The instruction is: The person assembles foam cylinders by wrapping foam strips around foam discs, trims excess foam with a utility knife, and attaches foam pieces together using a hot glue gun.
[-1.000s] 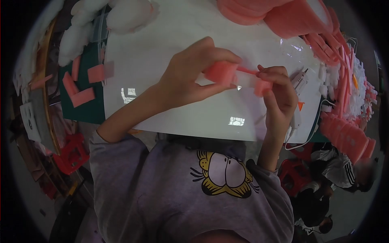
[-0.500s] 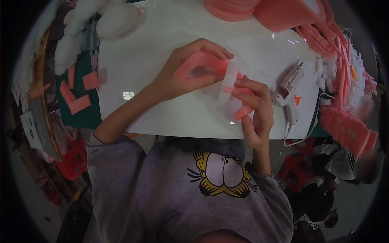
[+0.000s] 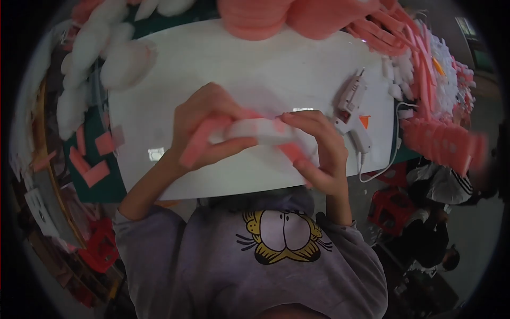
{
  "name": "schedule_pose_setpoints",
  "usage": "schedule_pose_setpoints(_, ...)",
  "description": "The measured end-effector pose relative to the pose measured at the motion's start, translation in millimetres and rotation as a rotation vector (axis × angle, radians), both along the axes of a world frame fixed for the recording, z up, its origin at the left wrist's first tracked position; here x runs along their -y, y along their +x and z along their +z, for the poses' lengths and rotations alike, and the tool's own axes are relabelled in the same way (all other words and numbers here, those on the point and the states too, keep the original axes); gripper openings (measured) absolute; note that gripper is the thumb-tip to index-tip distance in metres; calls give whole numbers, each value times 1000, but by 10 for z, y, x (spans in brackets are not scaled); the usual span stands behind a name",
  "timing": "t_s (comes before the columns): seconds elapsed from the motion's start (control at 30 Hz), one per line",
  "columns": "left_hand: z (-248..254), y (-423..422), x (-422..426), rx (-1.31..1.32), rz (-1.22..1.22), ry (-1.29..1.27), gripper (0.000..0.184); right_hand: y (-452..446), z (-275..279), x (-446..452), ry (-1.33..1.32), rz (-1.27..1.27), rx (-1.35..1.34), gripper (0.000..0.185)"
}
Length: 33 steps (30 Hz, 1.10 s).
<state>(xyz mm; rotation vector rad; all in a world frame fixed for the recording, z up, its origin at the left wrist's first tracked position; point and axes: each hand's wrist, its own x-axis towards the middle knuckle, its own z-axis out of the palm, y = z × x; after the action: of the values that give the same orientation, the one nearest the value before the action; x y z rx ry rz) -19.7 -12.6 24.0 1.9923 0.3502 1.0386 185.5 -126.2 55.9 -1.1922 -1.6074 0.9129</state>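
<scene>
Between my two hands, above the white tabletop, is a foam piece made of a white band (image 3: 260, 133) joined to pink foam strips (image 3: 196, 143); motion blurs it. My left hand (image 3: 186, 119) is closed round the pink strip and the white band's left end, thumb below and fingers above. At the other end, my right hand (image 3: 328, 151) pinches the piece, fingers on top of the band and thumb by a lower pink strip (image 3: 289, 152). The fingers partly hide where pink and white meet. A white glue gun (image 3: 352, 101) lies to the right of my right hand.
Large pink foam rolls (image 3: 252, 18) stand at the back edge. White fluffy pieces (image 3: 125, 64) sit at the left, with pink offcuts (image 3: 90, 170) on a green mat (image 3: 79, 189). Pink foam slices (image 3: 435, 141) are stacked at right, near the glue gun's cord (image 3: 390, 167).
Both hands have moved left and slightly down in view. The foam piece has turned, so the white band now lies sideways rather than upright. The whole view has shifted.
</scene>
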Motion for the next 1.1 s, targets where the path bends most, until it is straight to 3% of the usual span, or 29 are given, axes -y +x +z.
schedule_pose_setpoints(0.13, 168, -84, 66, 64, 94, 32, 43, 466, 198, 25, 99, -284, 92, 40)
schedule_pose_setpoints(0.23, 212, -234, 133, 124, 166, 198, 48, 941, 426, -34, 218, -512, 259, 28)
schedule_pose_setpoints(0.4, 278, -345, 279, -80, 239, 810, 44, 2199, 406, -330, 129, -772, 445, 22)
schedule_pose_setpoints(0.43, 272, -287, 276, -75, 238, 814, 44, 2484, 331, -392, 194, -820, 521, 24)
schedule_pose_setpoints(0.5, 188, -139, 222, -110, 372, 873, 22, 3029, 214, -512, 281, -929, 730, 27)
schedule_pose_setpoints(0.53, 112, -107, 197, -139, 359, 887, 10, 3308, 169, -573, 301, -988, 861, 29)
schedule_pose_setpoints(0.6, 60, -33, 181, -173, 280, 894, 11, 3970, 52, -769, 168, -1203, 1002, 35)
schedule_pose_setpoints(0.67, 19, 50, 193, -232, 137, 896, 9, 4039, 151, -942, -60, -1434, 1072, 42)
schedule_pose_setpoints(0.8, -88, 165, 307, -334, 27, 843, 18, 4823, 38, -1016, -523, -1501, 1330, 62)
schedule_pose_setpoints(0.87, -123, 207, 311, -406, -71, 778, 19, 5183, -39, -1002, -678, -1489, 1257, 69)
schedule_pose_setpoints(0.93, -150, 206, 318, -439, -75, 757, 21, 4917, -26, -994, -666, -1550, 1287, 56)
schedule_pose_setpoints(1.1, -63, 193, 292, -445, -151, 624, 32, 5034, -363, -1112, -606, -1419, 1179, 55)
